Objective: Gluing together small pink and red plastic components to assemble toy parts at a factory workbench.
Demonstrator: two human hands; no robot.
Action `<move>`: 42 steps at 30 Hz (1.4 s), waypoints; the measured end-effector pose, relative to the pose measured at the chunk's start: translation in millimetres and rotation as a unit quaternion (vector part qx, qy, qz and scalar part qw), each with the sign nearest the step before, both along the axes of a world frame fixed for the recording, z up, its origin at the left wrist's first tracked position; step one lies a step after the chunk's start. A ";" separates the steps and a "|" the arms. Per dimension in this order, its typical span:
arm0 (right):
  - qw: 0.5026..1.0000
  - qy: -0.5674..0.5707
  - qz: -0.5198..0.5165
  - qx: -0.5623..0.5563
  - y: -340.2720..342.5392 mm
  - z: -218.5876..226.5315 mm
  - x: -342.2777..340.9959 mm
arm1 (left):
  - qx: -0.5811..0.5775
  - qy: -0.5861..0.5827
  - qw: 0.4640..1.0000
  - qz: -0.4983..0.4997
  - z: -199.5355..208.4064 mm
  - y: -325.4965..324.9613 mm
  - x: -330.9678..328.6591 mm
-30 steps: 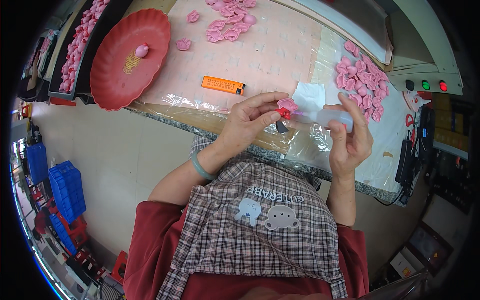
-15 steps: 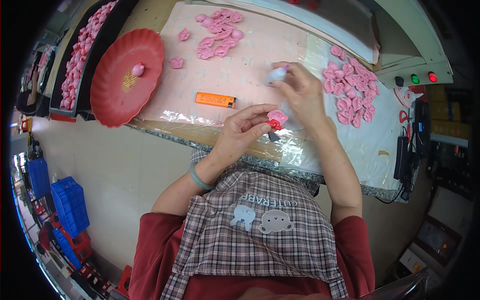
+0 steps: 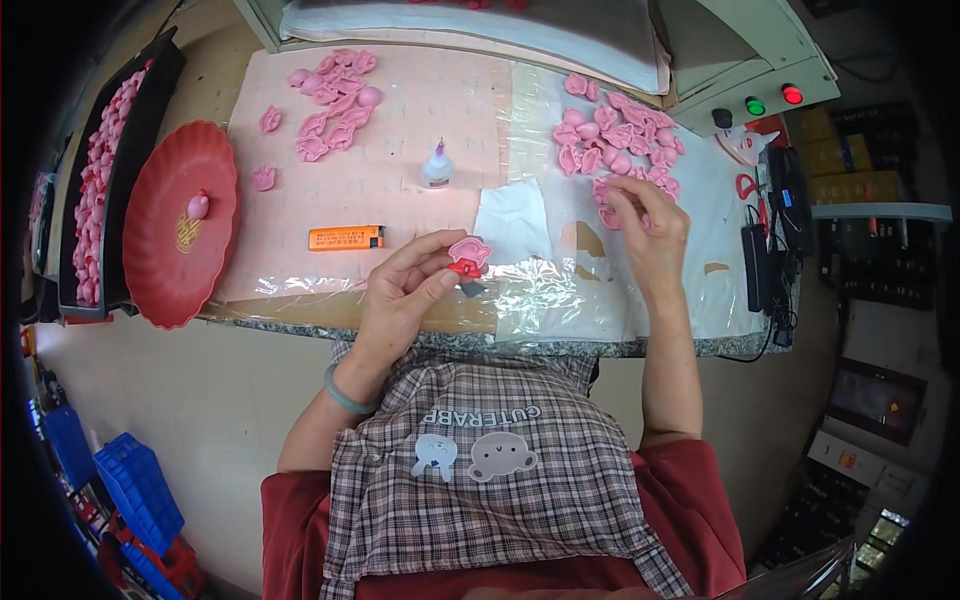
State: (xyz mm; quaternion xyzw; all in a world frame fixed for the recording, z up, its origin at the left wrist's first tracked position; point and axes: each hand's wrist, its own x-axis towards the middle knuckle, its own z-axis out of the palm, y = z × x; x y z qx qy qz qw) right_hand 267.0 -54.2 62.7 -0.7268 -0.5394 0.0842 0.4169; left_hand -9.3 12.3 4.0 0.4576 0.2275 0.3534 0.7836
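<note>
My left hand [image 3: 405, 290] pinches a small pink shell-shaped plastic piece [image 3: 470, 250] with a red part [image 3: 465, 268] at its lower end, just above the table's near edge. A grey tip shows beneath it. My right hand [image 3: 650, 225] is at the near side of a pile of pink plastic pieces [image 3: 620, 135], its fingers bent and closed round a pink piece [image 3: 647, 222] that they mostly hide. Between the hands and farther back, a small translucent squeeze bottle [image 3: 437, 170] with a purple tip stands upright.
An orange lighter [image 3: 345, 238] lies left of my left hand. A white paper sheet [image 3: 512, 220] is near the middle. More pink pieces [image 3: 335, 100] lie back left, beside a red scalloped dish [image 3: 180, 260] and a black tray [image 3: 68, 250] of pink parts. Red scissors [image 3: 745, 186] lie right.
My right hand has let go of the squeeze bottle, which now stands on the table, and has moved right to the pink pile. My left hand still holds the pink and red piece. The view has shifted.
</note>
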 end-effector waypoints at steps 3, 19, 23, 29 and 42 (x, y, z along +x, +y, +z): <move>0.997 -0.061 0.016 -0.034 -18.4 4.6 17.6 | 0.004 0.006 1.000 -0.007 -2.3 0.3 -0.5; 0.987 -0.132 0.064 -0.063 -30.3 -6.5 22.2 | 0.005 -0.005 1.000 -0.005 -3.0 -0.9 0.1; 0.987 -0.142 0.033 -0.069 -27.5 -5.2 20.2 | 0.015 0.003 1.000 -0.005 -3.7 -0.2 -0.3; 0.979 -0.190 0.035 -0.067 -23.5 -9.9 16.1 | 0.012 0.002 1.000 -0.005 -3.7 -0.7 0.1; 0.977 -0.195 0.072 -0.041 -22.4 -19.2 -12.1 | 0.005 0.003 1.000 -0.006 1.0 -0.6 0.1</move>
